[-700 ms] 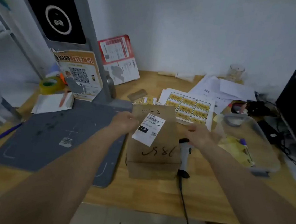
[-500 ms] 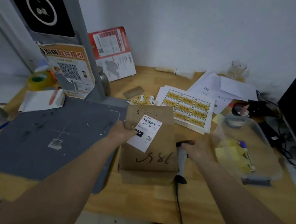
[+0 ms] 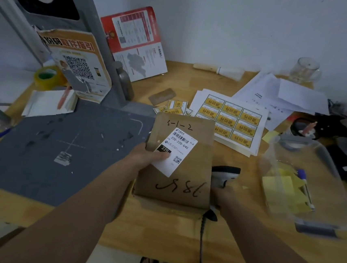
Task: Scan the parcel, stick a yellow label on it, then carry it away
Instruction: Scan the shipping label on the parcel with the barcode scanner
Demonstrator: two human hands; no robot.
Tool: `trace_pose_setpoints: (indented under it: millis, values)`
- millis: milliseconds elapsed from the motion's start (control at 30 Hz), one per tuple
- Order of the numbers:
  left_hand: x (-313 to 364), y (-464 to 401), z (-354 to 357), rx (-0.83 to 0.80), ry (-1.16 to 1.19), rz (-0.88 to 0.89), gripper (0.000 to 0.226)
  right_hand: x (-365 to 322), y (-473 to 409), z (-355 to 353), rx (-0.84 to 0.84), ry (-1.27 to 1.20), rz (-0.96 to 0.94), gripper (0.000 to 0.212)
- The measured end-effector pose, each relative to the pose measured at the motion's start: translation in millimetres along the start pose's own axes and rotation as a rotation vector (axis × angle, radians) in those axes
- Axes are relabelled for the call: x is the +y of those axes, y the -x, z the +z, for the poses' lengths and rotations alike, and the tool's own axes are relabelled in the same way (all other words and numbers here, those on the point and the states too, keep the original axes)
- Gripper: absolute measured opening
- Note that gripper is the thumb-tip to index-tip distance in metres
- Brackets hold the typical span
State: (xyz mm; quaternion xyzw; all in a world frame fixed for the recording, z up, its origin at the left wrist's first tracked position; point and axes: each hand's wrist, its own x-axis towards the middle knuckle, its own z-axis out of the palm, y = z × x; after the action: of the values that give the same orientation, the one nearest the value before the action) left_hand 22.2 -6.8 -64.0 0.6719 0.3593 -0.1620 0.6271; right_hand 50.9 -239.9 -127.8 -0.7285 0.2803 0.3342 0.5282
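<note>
On the wooden desk [image 3: 158,231] one brown parcel [image 3: 178,163] stands tilted, our left hand [image 3: 144,158] gripping its left edge, thumb on its one white shipping label [image 3: 175,152]. Beyond our fingers lies one sheet of yellow labels [image 3: 231,120], nine visible. Our right hand [image 3: 218,196] closes around one scanner [image 3: 224,175].

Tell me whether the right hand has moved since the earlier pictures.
Yes. The right hand has come back toward the person: earlier it hovered near the sheet of yellow labels; now it sits farther from it, closed around the scanner beside the parcel.
</note>
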Motion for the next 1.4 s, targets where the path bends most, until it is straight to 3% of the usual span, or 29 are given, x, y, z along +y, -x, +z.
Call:
trace_pose_setpoints:
  millis: [133, 267, 400, 533, 600, 700, 833, 900, 1200, 1300, 1400]
  values:
    - [-2.3, -2.1, -7.3, -0.009, -0.013, 0.000, 0.050, -10.7, 4.7, -0.1, 0.063, 0.060, -0.044, 0.011]
    - [-2.3, -1.7, -13.3, -0.053, -0.037, 0.014, 0.051, -40.2, 18.3, -15.2, 0.255, -0.082, -0.172, 0.035]
    - [9.0, -1.1, -15.5, -0.058, -0.069, 0.021, 0.056, -67.3, 41.2, -16.0, 0.173, -0.210, -0.220, 0.012]
    - [17.8, 4.4, -10.9, -0.141, -0.009, -0.032, 0.049, -74.1, 74.0, 0.4, 0.031, -0.263, -0.290, 0.021]
    - [16.8, 5.2, -5.8, -0.173, -0.018, -0.003, 0.064, -71.2, 83.8, 9.1, -0.002, -0.235, -0.300, 0.024]
    - [13.6, 11.1, -1.8, -0.100, -0.031, 0.164, 0.076, -70.6, 91.1, 10.7, 0.003, -0.246, -0.397, 0.028]
    - [18.5, 22.1, -16.0, -0.001, -0.095, 0.416, 0.125, -79.5, 100.3, 1.3, -0.026, -0.288, -0.534, 0.035]
    - [26.8, 25.6, -26.8, -0.001, -0.168, 0.459, 0.143, -82.8, 103.8, -0.3, -0.025, -0.266, -0.591, 0.037]
    - [63.5, 45.5, -48.7, 0.090, -0.258, 0.529, 0.117, -72.9, 113.8, 9.2, -0.075, -0.233, -0.611, 0.046]
    - [63.2, 49.6, -47.3, 0.058, -0.351, 0.501, 0.129, -75.1, 118.7, 7.5, -0.071, -0.196, -0.605, 0.041]
    - [61.5, 50.9, -45.3, 0.054, -0.334, 0.468, 0.119, -75.8, 132.4, 13.8, 0.004, -0.117, -0.648, 0.036]
